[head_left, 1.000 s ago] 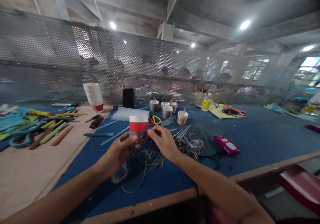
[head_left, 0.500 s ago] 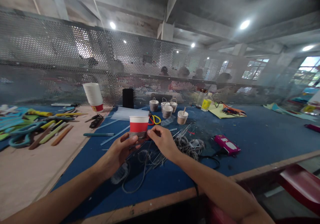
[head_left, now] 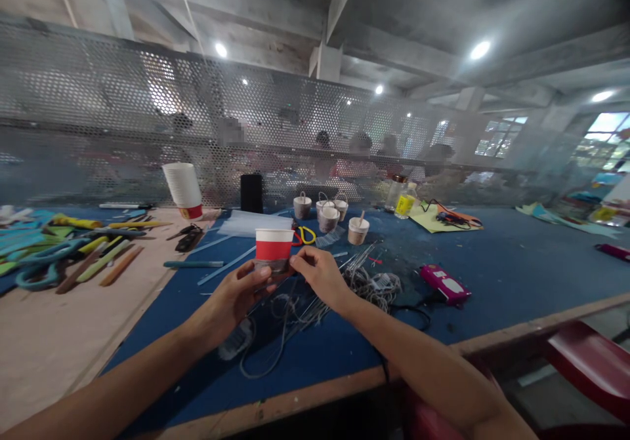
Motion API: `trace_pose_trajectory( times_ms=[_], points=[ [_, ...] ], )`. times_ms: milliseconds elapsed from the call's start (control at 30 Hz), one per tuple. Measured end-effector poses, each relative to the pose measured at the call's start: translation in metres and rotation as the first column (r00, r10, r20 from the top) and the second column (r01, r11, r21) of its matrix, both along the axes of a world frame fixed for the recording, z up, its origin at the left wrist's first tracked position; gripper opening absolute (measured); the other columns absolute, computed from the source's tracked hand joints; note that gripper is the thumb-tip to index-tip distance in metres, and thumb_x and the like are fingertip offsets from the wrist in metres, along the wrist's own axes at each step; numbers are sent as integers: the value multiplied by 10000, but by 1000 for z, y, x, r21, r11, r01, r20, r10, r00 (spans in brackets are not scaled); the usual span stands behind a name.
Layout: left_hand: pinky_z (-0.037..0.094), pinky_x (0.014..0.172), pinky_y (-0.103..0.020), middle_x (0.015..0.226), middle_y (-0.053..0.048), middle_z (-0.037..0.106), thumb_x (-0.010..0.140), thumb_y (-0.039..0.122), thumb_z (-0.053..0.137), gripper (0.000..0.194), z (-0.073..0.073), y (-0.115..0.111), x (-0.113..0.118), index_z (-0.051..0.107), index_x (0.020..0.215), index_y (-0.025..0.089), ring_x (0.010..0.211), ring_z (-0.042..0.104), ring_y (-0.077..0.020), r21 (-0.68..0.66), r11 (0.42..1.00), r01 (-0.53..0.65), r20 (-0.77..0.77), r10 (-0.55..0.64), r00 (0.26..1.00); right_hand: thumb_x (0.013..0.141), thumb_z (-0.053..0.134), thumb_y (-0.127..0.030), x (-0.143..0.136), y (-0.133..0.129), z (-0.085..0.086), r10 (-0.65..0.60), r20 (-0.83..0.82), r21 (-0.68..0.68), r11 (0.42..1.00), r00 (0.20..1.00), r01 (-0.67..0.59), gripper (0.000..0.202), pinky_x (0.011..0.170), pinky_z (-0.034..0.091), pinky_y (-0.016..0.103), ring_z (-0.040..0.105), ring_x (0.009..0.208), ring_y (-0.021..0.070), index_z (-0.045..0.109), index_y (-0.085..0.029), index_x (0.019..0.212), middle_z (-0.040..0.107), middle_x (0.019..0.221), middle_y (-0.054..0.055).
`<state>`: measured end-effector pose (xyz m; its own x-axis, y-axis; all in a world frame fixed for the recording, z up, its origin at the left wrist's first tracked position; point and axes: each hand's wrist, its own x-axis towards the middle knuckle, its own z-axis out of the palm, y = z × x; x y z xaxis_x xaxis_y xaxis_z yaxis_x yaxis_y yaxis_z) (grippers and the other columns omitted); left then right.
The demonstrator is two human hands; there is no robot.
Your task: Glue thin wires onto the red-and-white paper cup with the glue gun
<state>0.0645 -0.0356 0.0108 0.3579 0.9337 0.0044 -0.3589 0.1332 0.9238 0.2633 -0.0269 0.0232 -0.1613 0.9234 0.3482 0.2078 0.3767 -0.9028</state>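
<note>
Above the blue table, my left hand grips a red and white paper cup from its lower left side, thumb in front. Grey cord is wound around the bottom part of the cup. My right hand is closed in a pinch against the cup's lower right, at the end of the cord band. A loose strand and a tangled heap of grey cord lie below and beyond my right wrist. The cup stands nearly upright in the air, its underside hidden by my fingers.
Several small cord-wrapped cups stand behind, near yellow-handled scissors. At left are a stack of paper cups, blue scissors and clay-coloured sticks. A magenta device lies right. A perforated metal screen closes the back.
The cup has turned very slightly in my hands. Both hands keep nearly the same place and grip; the whole view has shifted a little.
</note>
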Motion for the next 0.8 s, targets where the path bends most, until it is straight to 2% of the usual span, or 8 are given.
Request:
trace_pose_trajectory(
  times_ms=[167, 367, 500, 600, 700, 800],
  points=[
    [559, 937, -302, 1305, -112, 746, 826, 316, 799, 336, 3, -2, 1, 766, 1146, 216, 1239, 672, -287, -7, 1000, -20, -7, 20, 1000, 859, 626, -371, 0, 7, -3, 43, -76, -75, 996, 996, -49, 239, 669, 445, 263, 587, 675, 150, 633, -201, 692, 678, 715, -6],
    [555, 928, -322, 1306, -132, 744, 844, 345, 781, 384, 10, 0, 0, 759, 1198, 198, 1233, 674, -295, 0, 1000, 12, -28, -12, 1000, 856, 666, -453, 2, 18, -11, 99, -120, -72, 992, 988, -108, 279, 746, 475, 279, 618, 730, 161, 661, -196, 750, 674, 731, -9],
    [545, 932, -336, 1342, -135, 723, 871, 387, 747, 399, 10, 3, -4, 753, 1224, 201, 1258, 653, -302, 76, 997, 20, -44, -17, 999, 891, 621, -506, 1, 15, -6, 77, -91, -43, 996, 993, -81, 327, 791, 487, 286, 643, 800, 176, 657, -194, 800, 692, 784, 5],
    [545, 927, -347, 1267, -145, 755, 837, 405, 778, 381, 10, 5, -6, 780, 1157, 199, 1212, 674, -307, 108, 994, 10, -47, -5, 999, 909, 602, -475, -3, 13, -1, 69, -58, -13, 998, 996, -69, 306, 811, 486, 288, 652, 832, 182, 649, -188, 815, 699, 804, 10],
    [542, 939, -358, 1209, -150, 768, 813, 380, 804, 358, 9, 8, -8, 778, 1111, 182, 1141, 700, -291, 108, 994, -24, -24, 27, 999, 919, 591, -406, -7, 15, -1, 50, -37, -21, 999, 998, -50, 247, 824, 497, 297, 662, 834, 183, 643, -180, 833, 710, 817, 19],
    [554, 905, -341, 1105, -117, 779, 764, 322, 851, 319, 5, 12, -9, 762, 1029, 168, 1009, 722, -240, 93, 987, -128, 17, 127, 992, 927, 579, -369, -12, 19, -1, 44, -64, -34, 998, 997, -46, 211, 854, 515, 309, 687, 845, 186, 631, -186, 836, 719, 816, 22]
  ],
)
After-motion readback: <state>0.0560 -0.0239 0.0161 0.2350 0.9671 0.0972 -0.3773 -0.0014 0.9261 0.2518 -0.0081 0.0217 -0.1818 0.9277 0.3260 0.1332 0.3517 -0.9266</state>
